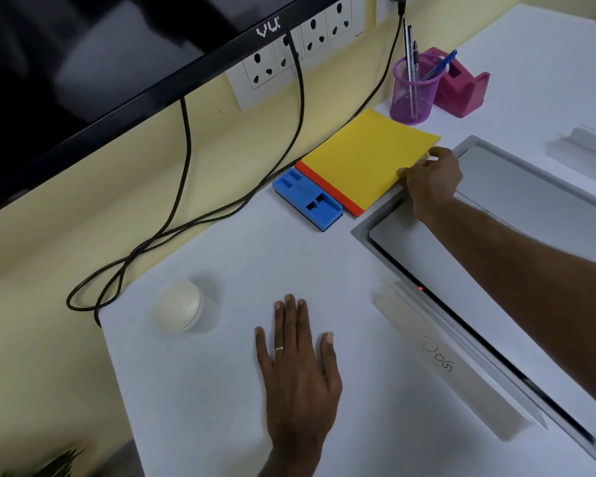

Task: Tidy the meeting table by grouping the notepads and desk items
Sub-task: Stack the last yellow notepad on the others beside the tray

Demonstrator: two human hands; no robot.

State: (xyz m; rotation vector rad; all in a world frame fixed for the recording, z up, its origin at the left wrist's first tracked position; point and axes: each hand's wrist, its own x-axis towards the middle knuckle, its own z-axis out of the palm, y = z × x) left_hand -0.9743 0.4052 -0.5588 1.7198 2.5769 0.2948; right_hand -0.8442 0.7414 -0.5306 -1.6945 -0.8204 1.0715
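Observation:
A yellow notepad (365, 156) with an orange-red spine lies on the white table (221, 390) near the wall. My right hand (432, 182) grips its near right edge, thumb and fingers pinched on it. A blue whiteboard eraser (307, 199) lies right against the pad's spine side. Behind the pad stand a purple mesh pen holder (413, 94) with several pens and a pink tape dispenser (460, 86). My left hand (298, 370) rests flat on the table, fingers spread, holding nothing. A white name plate marked "Dog" (441, 359) lies to its right.
A grey flap cover of a cable box (516, 208) is set into the table under my right arm. A round white puck (178, 306) sits at the left. Black cables (186, 187) hang from a screen (83, 63) and wall sockets (289, 53). Another white name plate (582, 146) lies far right.

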